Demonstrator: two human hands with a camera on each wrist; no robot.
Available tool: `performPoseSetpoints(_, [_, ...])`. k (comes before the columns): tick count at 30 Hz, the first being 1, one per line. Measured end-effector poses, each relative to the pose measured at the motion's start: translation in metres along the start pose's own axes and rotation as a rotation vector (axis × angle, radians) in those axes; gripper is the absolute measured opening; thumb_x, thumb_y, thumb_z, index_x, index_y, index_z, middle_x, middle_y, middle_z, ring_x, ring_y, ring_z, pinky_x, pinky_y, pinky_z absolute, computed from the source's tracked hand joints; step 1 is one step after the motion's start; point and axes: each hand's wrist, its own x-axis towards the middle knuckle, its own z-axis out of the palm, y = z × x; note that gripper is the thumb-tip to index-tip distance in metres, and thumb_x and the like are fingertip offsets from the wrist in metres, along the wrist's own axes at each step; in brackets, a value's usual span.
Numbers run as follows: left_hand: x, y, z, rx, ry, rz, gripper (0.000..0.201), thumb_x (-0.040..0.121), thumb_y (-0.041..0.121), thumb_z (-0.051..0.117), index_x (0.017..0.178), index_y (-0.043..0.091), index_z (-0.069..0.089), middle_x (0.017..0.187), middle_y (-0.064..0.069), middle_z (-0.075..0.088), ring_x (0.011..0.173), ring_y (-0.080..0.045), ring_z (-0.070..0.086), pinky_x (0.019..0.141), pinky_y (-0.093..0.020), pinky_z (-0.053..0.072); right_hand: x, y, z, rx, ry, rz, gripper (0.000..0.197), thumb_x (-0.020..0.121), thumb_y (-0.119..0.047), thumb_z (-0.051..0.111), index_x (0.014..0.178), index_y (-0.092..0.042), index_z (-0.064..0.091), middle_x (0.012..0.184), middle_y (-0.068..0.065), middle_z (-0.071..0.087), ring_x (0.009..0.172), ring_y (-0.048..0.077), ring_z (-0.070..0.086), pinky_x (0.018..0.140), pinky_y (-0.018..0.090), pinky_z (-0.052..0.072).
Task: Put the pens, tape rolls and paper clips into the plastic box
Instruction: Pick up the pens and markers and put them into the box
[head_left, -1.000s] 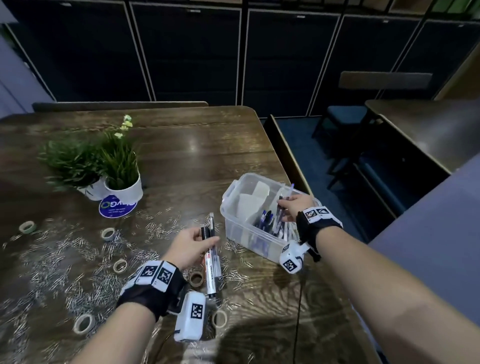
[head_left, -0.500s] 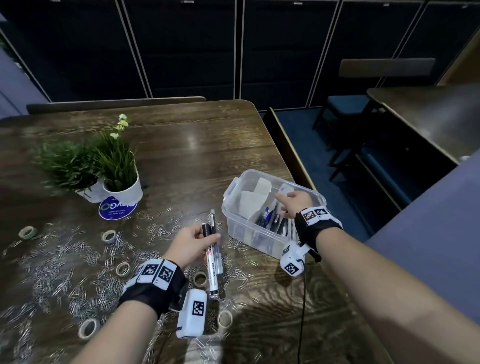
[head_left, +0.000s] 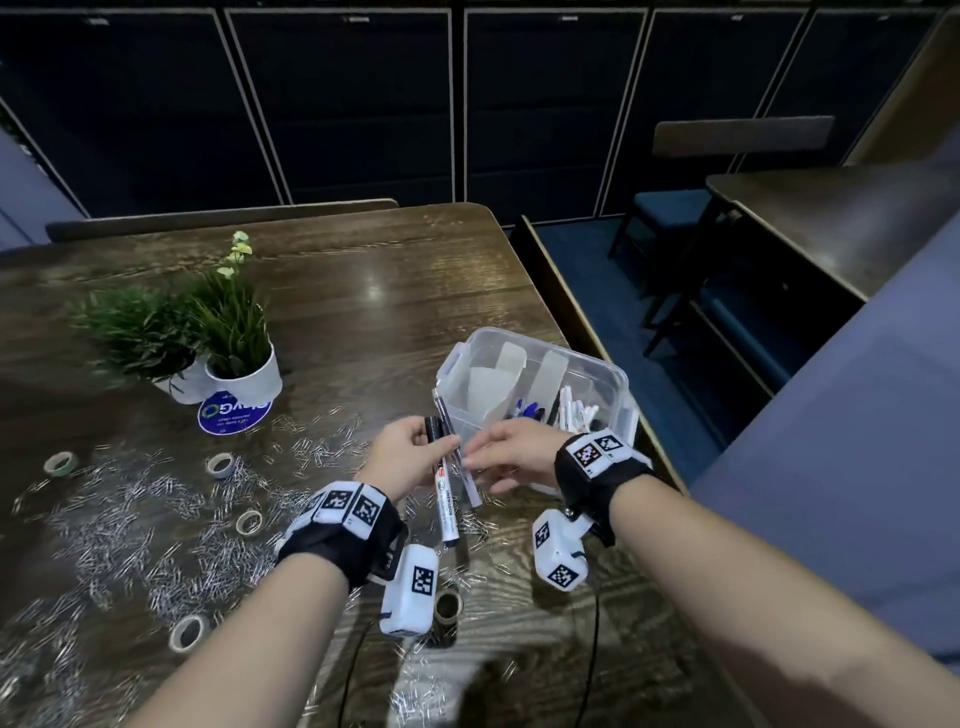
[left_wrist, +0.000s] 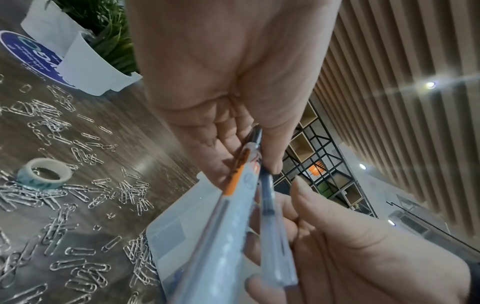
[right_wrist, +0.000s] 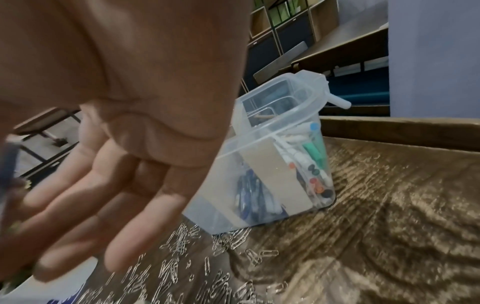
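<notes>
My left hand (head_left: 415, 454) grips a black-capped white marker (head_left: 445, 499) and a thin pen (head_left: 457, 457) just left of the clear plastic box (head_left: 621, 387). In the left wrist view the thumb and fingers pinch both pens (left_wrist: 267, 197). My right hand (head_left: 496, 457) reaches across from the box side, and its straight fingers (right_wrist: 103, 205) touch the pens without closing on them. Several pens (right_wrist: 306, 162) lie in the box's right compartments. Paper clips (head_left: 156, 519) are scattered over the table's left half. Tape rolls (head_left: 221, 464) lie among them.
Two potted plants (head_left: 239, 364) and a round blue sticker (head_left: 235, 413) sit at the middle left. More tape rolls (head_left: 188, 631) lie near my left forearm, and one (head_left: 448, 605) lies under the wrist camera. The table's right edge (head_left: 654, 441) runs just behind the box.
My right hand left the inside of the box and came left and down to the pens. My left hand raised the pens a little toward the box.
</notes>
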Motion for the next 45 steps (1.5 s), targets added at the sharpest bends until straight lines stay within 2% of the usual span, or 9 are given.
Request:
performPoseSetpoints(4, [-0.002,-0.003,0.002,-0.013,0.029,-0.02,0.02,0.082,0.016,0.074,0.094,0.003,0.065,0.087,-0.027,0.065,0.076,-0.037,0.066,0.074,-0.053,0.057,-0.001,0.005,0.011,0.082,-0.011,0.001,0.022,0.081,-0.002,0.074,0.097,-0.008,0.059,0.067,0.001,0.069,0.066,0.012,0.059,0.059,0.022,0.049])
performPoseSetpoints(9, [-0.005,-0.006,-0.006,-0.029,0.054,-0.019,0.026,0.083,0.019,0.073,0.1,0.0,0.065,0.082,-0.008,0.059,0.07,-0.015,0.057,0.051,-0.02,0.053,-0.002,0.003,-0.014,0.172,0.214,-0.058,0.018,0.079,-0.003,0.076,0.095,-0.003,0.066,0.072,0.011,0.063,0.06,0.018,0.056,0.054,0.024,0.048])
performPoseSetpoints(15, [-0.001,-0.018,-0.018,-0.097,0.08,-0.059,0.033,0.076,0.015,0.079,0.099,0.0,0.061,0.083,-0.013,0.058,0.075,-0.022,0.057,0.072,-0.04,0.052,0.012,-0.006,-0.055,0.154,0.592,-0.104,0.013,0.083,-0.006,0.074,0.089,-0.005,0.062,0.072,0.012,0.061,0.053,0.014,0.055,0.047,0.021,0.048])
performPoseSetpoints(19, [0.003,-0.024,-0.029,-0.075,0.075,-0.068,0.034,0.073,0.014,0.081,0.098,0.0,0.063,0.076,-0.007,0.064,0.069,-0.02,0.06,0.07,-0.036,0.052,0.032,-0.005,-0.064,0.109,0.673,0.007,0.017,0.082,-0.006,0.075,0.077,-0.006,0.06,0.065,0.011,0.06,0.048,0.015,0.053,0.039,0.019,0.045])
performPoseSetpoints(26, [0.005,-0.021,-0.039,-0.076,0.094,-0.01,0.019,0.08,0.017,0.076,0.093,0.007,0.067,0.072,0.001,0.063,0.065,-0.01,0.061,0.065,-0.027,0.057,0.041,-0.002,-0.056,0.088,0.677,0.031,0.023,0.083,-0.02,0.076,0.097,-0.01,0.06,0.081,0.012,0.066,0.071,0.022,0.061,0.05,0.027,0.048])
performPoseSetpoints(30, [0.005,-0.01,-0.023,-0.097,0.075,-0.013,0.016,0.08,0.016,0.076,0.081,0.007,0.062,0.056,0.008,0.051,0.051,-0.004,0.057,0.064,-0.026,0.059,0.018,-0.008,-0.033,0.085,0.382,-0.062,0.034,0.081,-0.012,0.078,0.109,0.0,0.064,0.084,0.013,0.067,0.062,0.015,0.063,0.053,0.023,0.049])
performPoseSetpoints(36, [0.006,-0.006,0.006,0.002,0.106,0.069,0.027,0.078,0.023,0.078,0.088,0.001,0.065,0.052,0.012,0.052,0.046,0.0,0.05,0.052,-0.02,0.046,-0.001,0.0,0.0,-0.065,0.017,-0.017,0.026,0.079,-0.014,0.079,0.099,-0.014,0.063,0.091,0.005,0.069,0.084,0.013,0.068,0.076,0.029,0.057])
performPoseSetpoints(41, [0.007,-0.003,0.027,-0.02,0.067,0.139,0.022,0.08,0.017,0.076,0.097,0.007,0.067,0.07,0.007,0.062,0.056,0.006,0.055,0.053,-0.006,0.04,-0.014,0.01,-0.011,0.018,0.09,-0.074,0.017,0.083,-0.003,0.073,0.093,-0.007,0.06,0.077,0.008,0.065,0.065,0.014,0.063,0.064,0.024,0.056])
performPoseSetpoints(45, [0.013,-0.007,0.037,0.067,0.061,0.141,0.029,0.081,0.023,0.074,0.105,0.007,0.068,0.09,0.0,0.066,0.078,-0.007,0.058,0.066,-0.008,0.047,-0.022,0.013,-0.052,0.065,0.414,-0.126,0.014,0.083,-0.008,0.075,0.091,-0.006,0.063,0.079,0.011,0.062,0.065,0.017,0.06,0.072,0.035,0.059])
